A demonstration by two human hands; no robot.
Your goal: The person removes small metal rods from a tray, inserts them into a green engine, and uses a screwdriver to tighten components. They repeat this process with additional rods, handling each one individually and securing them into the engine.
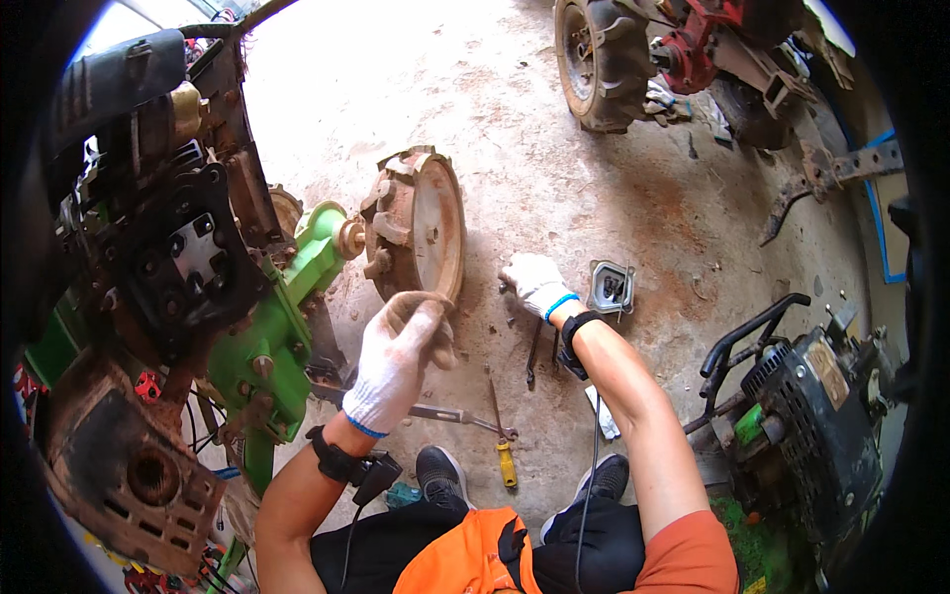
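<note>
My left hand (401,356), in a white glove with grimy fingertips, is raised in front of a rusty lugged wheel (435,226) with its fingers curled; what they hold, if anything, is hidden. My right hand (532,285), also gloved, reaches low to the right of that wheel, closed around something small and dark that I cannot make out. Just beside it sit an open metal housing (611,287) and dark tools (534,354) on the concrete floor (515,198). A long wrench (440,412) and a yellow-handled screwdriver (507,463) lie nearer my shoes.
A machine with a dark engine (198,252) and green body (257,371) fills the left. A red machine (698,54) with a tyred wheel (594,69) stands at the upper right, a rusty bar (856,166) below it. A black engine (811,426) sits at the lower right.
</note>
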